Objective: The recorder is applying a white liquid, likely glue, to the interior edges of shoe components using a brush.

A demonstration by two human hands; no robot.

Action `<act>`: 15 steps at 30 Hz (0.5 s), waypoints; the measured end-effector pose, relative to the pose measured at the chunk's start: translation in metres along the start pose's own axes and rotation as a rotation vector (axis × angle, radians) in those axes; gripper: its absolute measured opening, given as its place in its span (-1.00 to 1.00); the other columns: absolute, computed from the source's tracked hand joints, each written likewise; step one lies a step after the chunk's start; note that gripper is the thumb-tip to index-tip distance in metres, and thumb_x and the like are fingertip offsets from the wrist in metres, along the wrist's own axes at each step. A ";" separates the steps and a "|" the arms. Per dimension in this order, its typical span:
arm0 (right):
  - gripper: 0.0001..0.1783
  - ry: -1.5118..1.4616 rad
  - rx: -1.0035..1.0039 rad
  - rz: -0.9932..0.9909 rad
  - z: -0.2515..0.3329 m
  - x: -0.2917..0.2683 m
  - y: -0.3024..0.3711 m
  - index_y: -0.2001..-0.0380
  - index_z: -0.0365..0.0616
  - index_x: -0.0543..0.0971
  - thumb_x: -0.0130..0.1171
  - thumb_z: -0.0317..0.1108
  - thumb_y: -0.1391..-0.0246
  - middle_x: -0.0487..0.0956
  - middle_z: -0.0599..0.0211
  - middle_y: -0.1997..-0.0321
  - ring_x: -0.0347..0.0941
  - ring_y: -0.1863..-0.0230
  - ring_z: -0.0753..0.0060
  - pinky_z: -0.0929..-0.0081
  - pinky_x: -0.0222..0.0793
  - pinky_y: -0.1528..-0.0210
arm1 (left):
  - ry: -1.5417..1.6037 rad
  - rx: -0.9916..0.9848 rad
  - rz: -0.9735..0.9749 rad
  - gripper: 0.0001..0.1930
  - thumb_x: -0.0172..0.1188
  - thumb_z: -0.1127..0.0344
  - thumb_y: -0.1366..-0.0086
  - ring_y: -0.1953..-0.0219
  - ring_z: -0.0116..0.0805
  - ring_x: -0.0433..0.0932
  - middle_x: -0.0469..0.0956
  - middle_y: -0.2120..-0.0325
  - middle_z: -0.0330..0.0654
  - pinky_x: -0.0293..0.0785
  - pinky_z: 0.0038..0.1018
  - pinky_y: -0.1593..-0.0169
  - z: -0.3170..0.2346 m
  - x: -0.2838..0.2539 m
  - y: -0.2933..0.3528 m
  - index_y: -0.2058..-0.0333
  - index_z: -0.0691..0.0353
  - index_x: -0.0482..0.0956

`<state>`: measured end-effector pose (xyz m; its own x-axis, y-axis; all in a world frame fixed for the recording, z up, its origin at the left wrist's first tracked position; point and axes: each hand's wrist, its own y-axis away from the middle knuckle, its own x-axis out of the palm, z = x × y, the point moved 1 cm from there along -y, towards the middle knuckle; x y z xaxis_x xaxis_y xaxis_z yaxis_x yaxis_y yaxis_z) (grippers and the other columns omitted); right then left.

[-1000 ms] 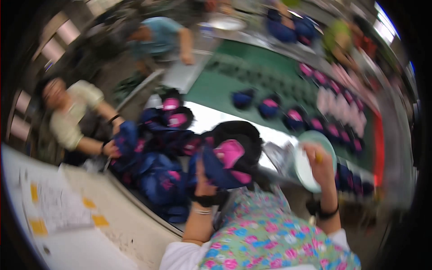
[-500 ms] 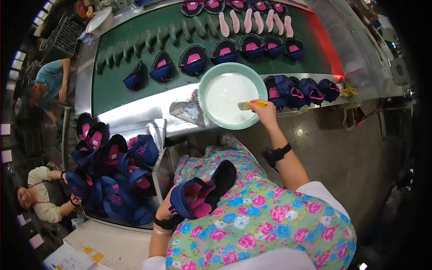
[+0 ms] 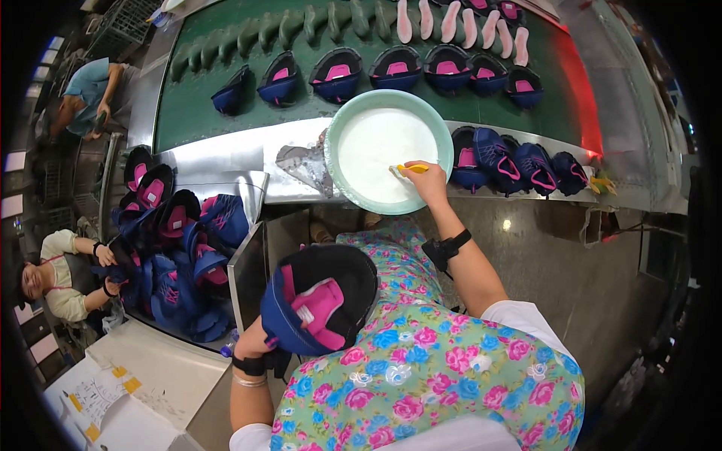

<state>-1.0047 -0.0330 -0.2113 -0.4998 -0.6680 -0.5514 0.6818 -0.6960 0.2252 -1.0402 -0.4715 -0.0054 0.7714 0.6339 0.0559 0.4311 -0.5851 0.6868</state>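
My left hand (image 3: 254, 340) grips a navy shoe upper (image 3: 295, 325) by its side, held over my lap. Its wide opening faces up, showing a black rim and bright pink lining with a small white label. My right hand (image 3: 429, 184) is closed around the yellow handle of a paintbrush (image 3: 412, 169). The brush's bristles dip at the surface of a white liquid (image 3: 368, 146), partly lost in it. That liquid fills a pale green basin (image 3: 441, 139) on the metal table edge in front of me.
Several navy uppers (image 3: 336, 75) and pink insole-shaped pieces (image 3: 450, 22) line a green conveyor belt (image 3: 195, 128). Finished-looking shoes (image 3: 496, 154) sit right of the basin. A bin of piled uppers (image 3: 177, 289) stands left, where a co-worker (image 3: 68, 259) handles some. Another person (image 3: 90, 86) bends farther back.
The shoe upper has turned and risen, so its open inside now faces up. My right hand has shifted slightly left and up, bringing the brush tip to the white liquid.
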 end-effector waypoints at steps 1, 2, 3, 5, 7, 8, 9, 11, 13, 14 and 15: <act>-0.75 0.018 0.008 0.006 0.001 0.002 -0.001 0.31 -0.15 0.77 0.45 -0.26 0.06 0.72 0.07 0.40 0.68 0.36 0.25 0.42 0.56 0.19 | -0.006 -0.071 -0.038 -0.67 0.44 0.38 -0.21 0.22 -0.51 0.52 0.61 0.27 -0.30 0.48 -0.49 0.10 0.004 0.002 -0.005 0.09 0.37 0.62; -0.75 0.003 -0.026 0.016 0.004 0.004 -0.004 0.31 -0.15 0.77 0.45 -0.26 0.06 0.72 0.07 0.40 0.68 0.37 0.24 0.42 0.56 0.19 | -0.012 -0.139 -0.076 -0.62 0.43 0.39 -0.21 0.22 -0.51 0.51 0.61 0.24 -0.29 0.49 -0.48 0.09 0.008 0.002 -0.010 0.02 0.39 0.59; -0.75 -0.001 -0.040 0.021 0.005 0.006 -0.006 0.31 -0.16 0.77 0.45 -0.26 0.07 0.71 0.07 0.41 0.68 0.37 0.23 0.41 0.56 0.19 | 0.196 -0.083 -0.134 -0.51 0.35 0.45 -0.26 0.08 -0.47 0.51 0.59 0.08 -0.22 0.46 -0.51 -0.03 0.014 0.010 -0.019 -0.14 0.40 0.46; -0.75 0.011 -0.069 0.025 0.008 0.008 -0.011 0.32 -0.17 0.76 0.45 -0.27 0.06 0.71 0.06 0.41 0.67 0.38 0.22 0.40 0.56 0.20 | 0.083 0.145 -0.127 -0.51 0.27 0.50 -0.31 -0.01 -0.45 0.50 0.56 -0.02 -0.17 0.43 -0.50 -0.11 0.024 0.018 -0.039 -0.19 0.38 0.41; -0.75 0.024 -0.129 0.026 0.008 0.005 -0.015 0.32 -0.18 0.76 0.45 -0.27 0.06 0.71 0.05 0.41 0.67 0.38 0.19 0.38 0.56 0.21 | 0.249 0.234 -0.154 -0.51 0.18 0.51 -0.36 -0.08 -0.40 0.50 0.53 -0.09 -0.14 0.43 -0.47 -0.17 0.040 0.028 -0.063 -0.25 0.34 0.35; -0.75 0.055 -0.104 0.012 0.008 0.002 -0.015 0.32 -0.18 0.76 0.45 -0.27 0.05 0.71 0.05 0.41 0.67 0.38 0.18 0.37 0.56 0.22 | 0.479 0.216 -0.170 -0.50 0.14 0.50 -0.39 -0.10 -0.37 0.51 0.51 -0.12 -0.13 0.44 -0.43 -0.19 0.048 0.031 -0.075 -0.28 0.32 0.31; -0.76 0.075 -0.104 -0.002 0.006 -0.003 -0.015 0.32 -0.18 0.76 0.45 -0.27 0.05 0.71 0.05 0.40 0.67 0.38 0.17 0.37 0.56 0.22 | 0.722 0.183 -0.121 -0.51 0.08 0.42 -0.44 -0.13 -0.31 0.52 0.50 -0.13 -0.12 0.45 -0.33 -0.21 0.053 0.030 -0.086 -0.31 0.28 0.27; -0.77 0.120 -0.044 -0.022 0.002 -0.012 -0.011 0.32 -0.17 0.76 0.44 -0.28 0.04 0.71 0.04 0.39 0.67 0.37 0.14 0.34 0.56 0.23 | 0.785 0.211 -0.093 -0.53 0.05 0.36 -0.47 -0.13 -0.28 0.52 0.51 -0.12 -0.13 0.46 -0.31 -0.21 0.061 0.028 -0.105 -0.30 0.26 0.29; -0.77 0.153 -0.027 0.018 0.000 -0.013 -0.003 0.32 -0.16 0.76 0.45 -0.28 0.05 0.71 0.05 0.39 0.67 0.38 0.15 0.35 0.56 0.23 | 0.763 0.193 -0.148 -0.56 0.03 0.29 -0.49 -0.13 -0.26 0.52 0.51 -0.12 -0.13 0.46 -0.30 -0.21 0.064 0.025 -0.120 -0.28 0.23 0.32; -0.76 0.174 -0.013 0.033 0.000 -0.013 0.000 0.32 -0.15 0.76 0.45 -0.27 0.05 0.71 0.05 0.40 0.67 0.38 0.16 0.36 0.56 0.23 | 0.800 0.223 -0.105 -0.56 0.06 0.29 -0.47 -0.12 -0.25 0.53 0.52 -0.11 -0.13 0.46 -0.28 -0.22 0.063 0.023 -0.125 -0.26 0.23 0.35; -0.76 0.125 -0.021 0.051 0.001 -0.010 0.002 0.31 -0.15 0.76 0.45 -0.27 0.05 0.71 0.06 0.40 0.67 0.37 0.17 0.37 0.56 0.23 | 0.845 0.226 -0.095 -0.57 0.10 0.28 -0.45 -0.12 -0.24 0.54 0.52 -0.10 -0.14 0.46 -0.26 -0.23 0.062 0.022 -0.132 -0.24 0.23 0.37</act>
<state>-0.9986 -0.0280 -0.2047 -0.3942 -0.6636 -0.6358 0.7166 -0.6551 0.2394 -1.0511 -0.4118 -0.1395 0.1611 0.7952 0.5846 0.6272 -0.5398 0.5615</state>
